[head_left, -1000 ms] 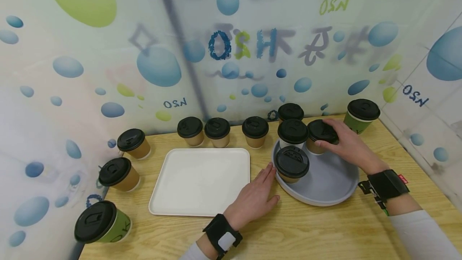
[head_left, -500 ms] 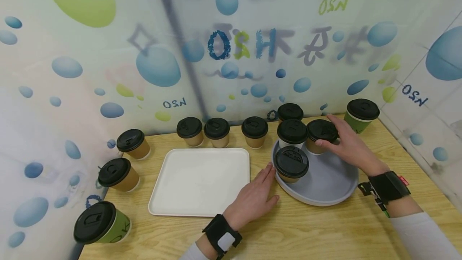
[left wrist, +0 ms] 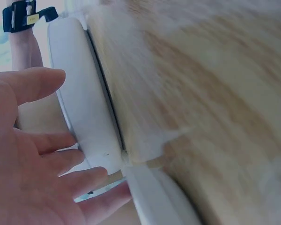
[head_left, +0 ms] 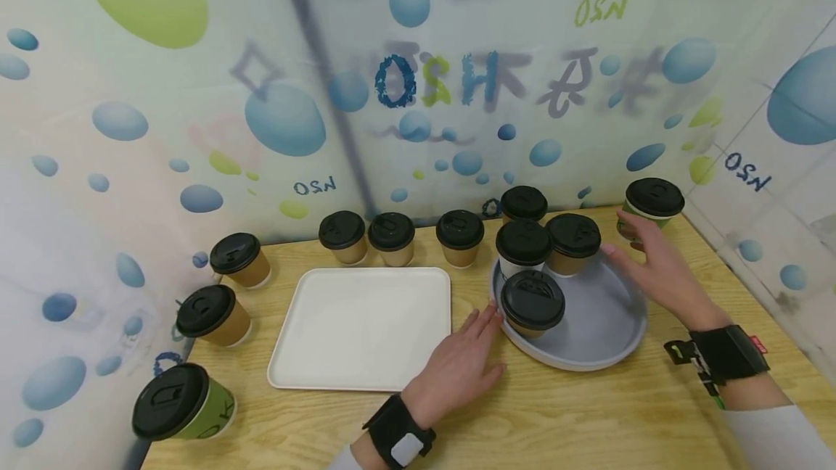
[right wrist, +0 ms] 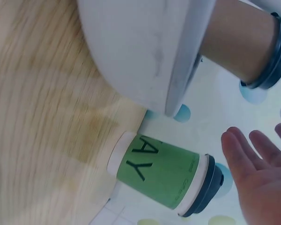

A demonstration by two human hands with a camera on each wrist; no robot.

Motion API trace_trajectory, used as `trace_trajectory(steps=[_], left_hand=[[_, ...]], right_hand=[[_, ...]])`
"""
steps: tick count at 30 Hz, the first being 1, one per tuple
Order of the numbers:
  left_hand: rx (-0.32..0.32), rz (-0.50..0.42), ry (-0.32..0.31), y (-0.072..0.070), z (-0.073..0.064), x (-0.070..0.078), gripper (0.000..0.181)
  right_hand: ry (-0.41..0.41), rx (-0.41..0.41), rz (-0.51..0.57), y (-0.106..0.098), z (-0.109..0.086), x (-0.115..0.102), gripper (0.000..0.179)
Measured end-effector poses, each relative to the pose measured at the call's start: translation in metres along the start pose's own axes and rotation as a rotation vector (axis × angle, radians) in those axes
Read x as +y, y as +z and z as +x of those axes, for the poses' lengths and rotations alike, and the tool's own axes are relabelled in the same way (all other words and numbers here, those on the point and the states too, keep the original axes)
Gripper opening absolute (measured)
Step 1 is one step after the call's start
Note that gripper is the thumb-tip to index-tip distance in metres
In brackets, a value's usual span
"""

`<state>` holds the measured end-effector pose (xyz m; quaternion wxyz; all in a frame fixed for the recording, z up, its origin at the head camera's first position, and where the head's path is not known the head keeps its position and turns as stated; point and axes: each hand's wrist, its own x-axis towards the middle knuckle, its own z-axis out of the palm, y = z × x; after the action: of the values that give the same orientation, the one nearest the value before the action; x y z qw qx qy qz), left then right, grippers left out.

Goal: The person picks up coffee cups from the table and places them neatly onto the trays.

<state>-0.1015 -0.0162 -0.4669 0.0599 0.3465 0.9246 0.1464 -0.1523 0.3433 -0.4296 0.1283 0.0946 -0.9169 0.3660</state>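
On the round grey tray (head_left: 607, 339) stand three lidded paper coffee cups: a white cup (head_left: 522, 245), a brown cup (head_left: 572, 241) behind it to the right, and another brown cup (head_left: 532, 303) at the front left. My left hand (head_left: 457, 365) has its fingers extended, with the fingertips at the tray's left rim. Over the tray's right rim, my right hand (head_left: 660, 270) is spread and holds nothing. It is between the brown cup and a green coffee cup (right wrist: 161, 171) with a black lid at the back right corner.
A white rectangular tray (head_left: 359, 328) lies left of my left hand. Several lidded brown cups (head_left: 459, 238) line the back edge. At the left edge are two brown cups (head_left: 238, 260) and a large green cup (head_left: 186, 405). A printed curtain (head_left: 261, 187) hangs behind.
My right hand has let go of the brown cup on the round tray and moved right, toward the green cup. The front cup sits slightly farther right; my left hand is nearly still.
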Motion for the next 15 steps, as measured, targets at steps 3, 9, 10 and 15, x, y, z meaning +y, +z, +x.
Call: trace_trajectory(steps=[3, 9, 10, 15], left_hand=[[-0.020, 0.024, 0.003, -0.001, -0.002, 0.003, 0.068], [-0.090, 0.050, 0.032, -0.005, -0.009, 0.011, 0.066], [-0.101, 0.051, 0.041, -0.005, -0.010, 0.013, 0.066], [-0.141, 0.048, 0.107, -0.006, -0.015, 0.017, 0.065]], right_hand=[[-0.002, 0.037, -0.028, -0.003, -0.005, 0.002, 0.065], [0.001, 0.076, -0.055, -0.011, -0.012, 0.007, 0.053], [0.002, 0.076, -0.056, -0.012, -0.013, 0.009, 0.053], [0.010, 0.085, -0.071, -0.015, -0.016, 0.012, 0.051]])
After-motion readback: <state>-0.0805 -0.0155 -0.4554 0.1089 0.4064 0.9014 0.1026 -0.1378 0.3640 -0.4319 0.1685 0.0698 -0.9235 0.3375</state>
